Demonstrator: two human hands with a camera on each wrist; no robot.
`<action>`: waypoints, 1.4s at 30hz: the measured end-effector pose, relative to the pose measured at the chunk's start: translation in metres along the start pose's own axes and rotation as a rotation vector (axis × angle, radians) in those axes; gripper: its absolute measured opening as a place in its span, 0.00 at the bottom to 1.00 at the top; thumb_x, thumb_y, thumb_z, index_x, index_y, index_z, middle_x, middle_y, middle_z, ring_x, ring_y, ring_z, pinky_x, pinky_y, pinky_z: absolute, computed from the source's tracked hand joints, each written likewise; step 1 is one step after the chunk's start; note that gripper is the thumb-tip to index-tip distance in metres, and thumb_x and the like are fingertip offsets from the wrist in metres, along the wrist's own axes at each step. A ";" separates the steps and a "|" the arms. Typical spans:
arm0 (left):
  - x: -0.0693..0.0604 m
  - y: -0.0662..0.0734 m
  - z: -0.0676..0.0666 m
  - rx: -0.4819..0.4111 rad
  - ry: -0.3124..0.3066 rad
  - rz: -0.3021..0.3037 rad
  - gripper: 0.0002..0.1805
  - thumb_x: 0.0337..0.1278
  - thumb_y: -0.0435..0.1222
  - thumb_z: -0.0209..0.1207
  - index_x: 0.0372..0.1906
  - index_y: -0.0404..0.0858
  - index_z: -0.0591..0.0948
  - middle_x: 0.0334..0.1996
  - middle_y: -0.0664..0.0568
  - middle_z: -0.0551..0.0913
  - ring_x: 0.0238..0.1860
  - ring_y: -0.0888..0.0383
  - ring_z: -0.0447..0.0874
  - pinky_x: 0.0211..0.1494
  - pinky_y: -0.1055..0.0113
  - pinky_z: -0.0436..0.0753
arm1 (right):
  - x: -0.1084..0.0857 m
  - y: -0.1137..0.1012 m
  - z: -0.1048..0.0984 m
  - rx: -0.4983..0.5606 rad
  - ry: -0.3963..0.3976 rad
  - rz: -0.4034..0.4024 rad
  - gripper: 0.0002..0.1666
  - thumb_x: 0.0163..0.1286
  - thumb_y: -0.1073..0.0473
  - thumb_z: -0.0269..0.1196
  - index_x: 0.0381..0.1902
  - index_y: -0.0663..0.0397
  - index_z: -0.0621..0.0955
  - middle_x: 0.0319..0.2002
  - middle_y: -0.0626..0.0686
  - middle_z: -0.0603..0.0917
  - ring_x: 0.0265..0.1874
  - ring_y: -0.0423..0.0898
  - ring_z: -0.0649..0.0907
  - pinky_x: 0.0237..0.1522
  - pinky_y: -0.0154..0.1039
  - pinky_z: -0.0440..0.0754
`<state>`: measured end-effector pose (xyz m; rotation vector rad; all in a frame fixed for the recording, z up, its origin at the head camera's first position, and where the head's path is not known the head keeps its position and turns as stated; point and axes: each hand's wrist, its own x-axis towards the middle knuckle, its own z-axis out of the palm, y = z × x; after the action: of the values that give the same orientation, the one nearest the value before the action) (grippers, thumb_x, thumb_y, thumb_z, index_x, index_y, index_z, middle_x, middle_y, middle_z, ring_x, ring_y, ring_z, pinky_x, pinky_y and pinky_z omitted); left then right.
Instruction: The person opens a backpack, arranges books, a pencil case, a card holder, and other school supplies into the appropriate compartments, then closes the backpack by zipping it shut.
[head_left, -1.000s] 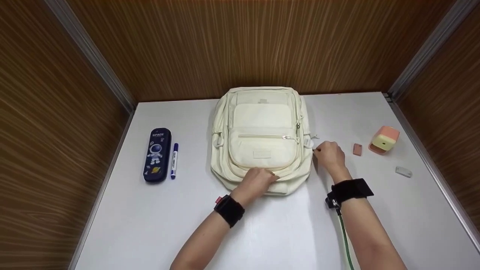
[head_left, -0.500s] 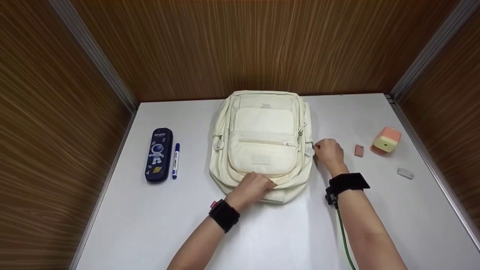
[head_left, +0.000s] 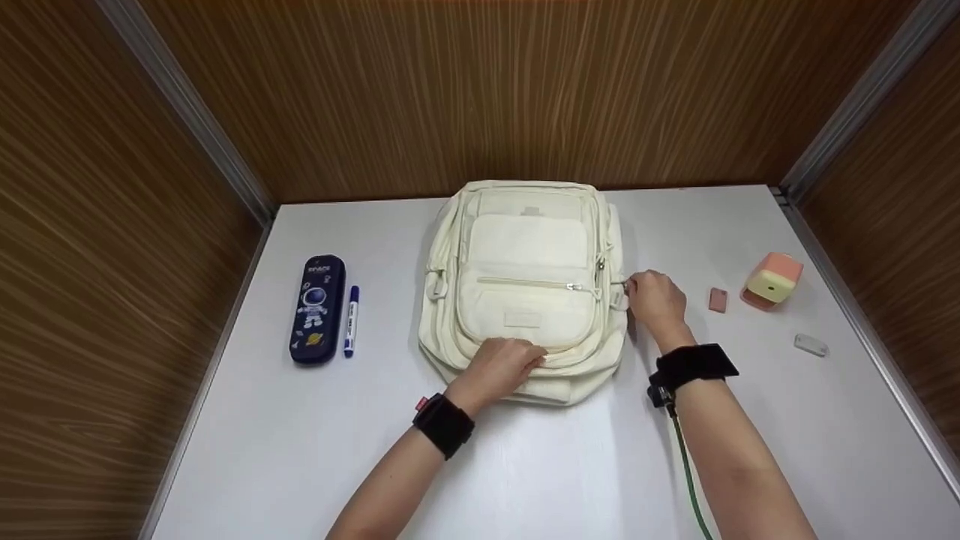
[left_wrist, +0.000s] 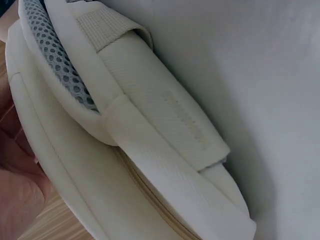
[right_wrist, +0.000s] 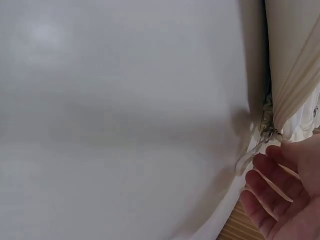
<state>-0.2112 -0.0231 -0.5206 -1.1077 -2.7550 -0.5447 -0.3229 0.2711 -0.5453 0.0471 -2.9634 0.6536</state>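
In wrist view only, right grip [right_wrist: 303, 206] visibly pinches cord [right_wrist: 243, 162]; left grip [head_left: 496, 369] holds backpack [head_left: 529, 241].

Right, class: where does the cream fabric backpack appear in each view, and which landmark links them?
Head: the cream fabric backpack lies at the centre.
Left wrist: it slants from upper left to bottom centre.
Right wrist: it is cut off at the upper right.
Shared landmark: the smooth white tabletop.

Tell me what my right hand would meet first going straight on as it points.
Probably the side of the cream fabric backpack; your right hand points at it, though depth is unclear.
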 end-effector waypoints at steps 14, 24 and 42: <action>-0.005 -0.014 0.005 0.133 -0.177 -0.164 0.25 0.70 0.59 0.46 0.68 0.64 0.72 0.76 0.49 0.55 0.76 0.47 0.47 0.65 0.27 0.46 | 0.008 -0.023 0.003 0.044 0.042 -0.201 0.17 0.72 0.63 0.60 0.56 0.59 0.81 0.62 0.61 0.72 0.54 0.62 0.75 0.46 0.57 0.76; -0.006 -0.015 0.004 0.138 -0.257 -0.176 0.25 0.72 0.60 0.41 0.71 0.69 0.64 0.78 0.49 0.48 0.77 0.47 0.41 0.65 0.27 0.42 | 0.014 -0.026 0.001 -0.137 -0.044 -0.230 0.21 0.75 0.58 0.55 0.63 0.52 0.78 0.70 0.62 0.61 0.64 0.65 0.64 0.53 0.64 0.68; -0.005 -0.015 0.007 0.118 -0.269 -0.196 0.26 0.73 0.60 0.37 0.72 0.68 0.63 0.78 0.49 0.46 0.77 0.47 0.39 0.65 0.27 0.39 | 0.017 -0.027 0.006 -0.022 0.020 -0.209 0.09 0.71 0.63 0.59 0.37 0.67 0.77 0.42 0.66 0.77 0.44 0.65 0.76 0.45 0.60 0.72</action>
<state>-0.2174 -0.0339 -0.5324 -0.9529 -3.1035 -0.2637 -0.3394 0.2437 -0.5375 0.3412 -2.8919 0.5901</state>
